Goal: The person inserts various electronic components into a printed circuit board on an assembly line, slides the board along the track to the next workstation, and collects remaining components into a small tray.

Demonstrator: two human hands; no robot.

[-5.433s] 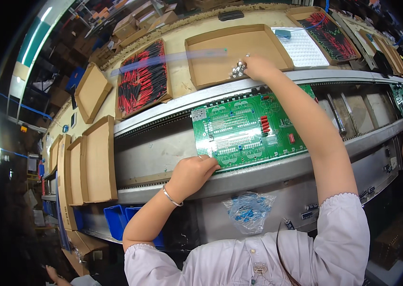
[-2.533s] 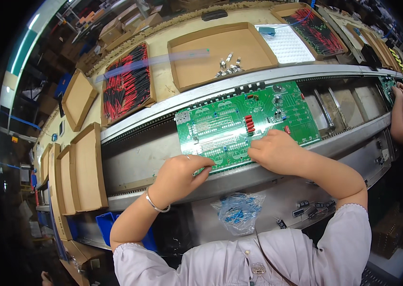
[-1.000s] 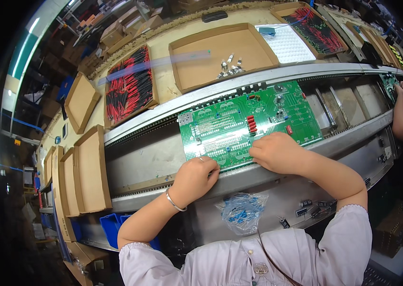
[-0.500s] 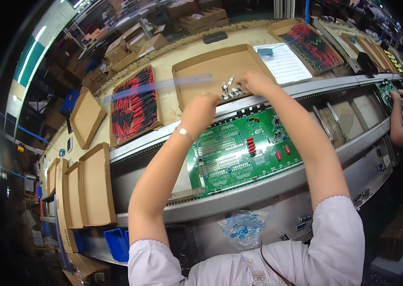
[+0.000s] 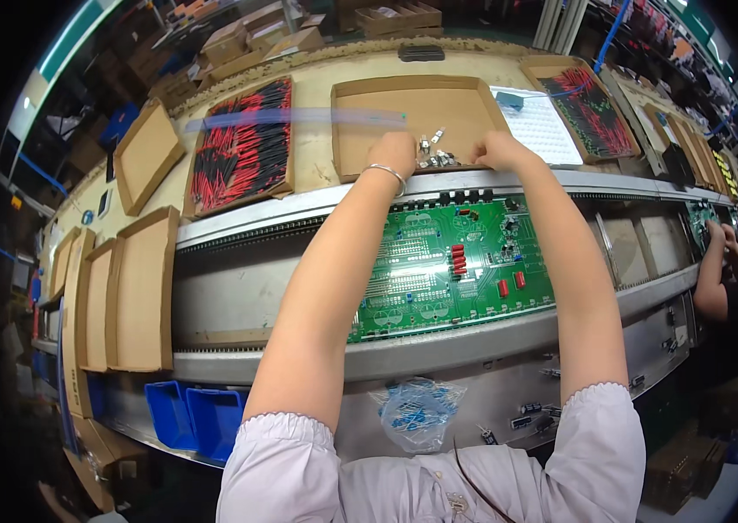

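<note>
Beyond the green circuit board (image 5: pixel 452 266), both the left hand (image 5: pixel 393 152) and the right hand (image 5: pixel 495 150) pinch at small metal components (image 5: pixel 435 158), light, rigid, slippery; grip unclear.

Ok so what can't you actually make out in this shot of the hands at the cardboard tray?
- Head view: fingertips of left hand and right hand curl away; any grip unclear.
- Small metal parts in the cardboard tray: too small to identify.
- Green circuit board: left end hidden by the left forearm.

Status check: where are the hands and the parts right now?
Both hands, left and right, at small metal parts in cardboard tray. Grip unclear. Green circuit board untouched below. Nothing blocking.
</note>
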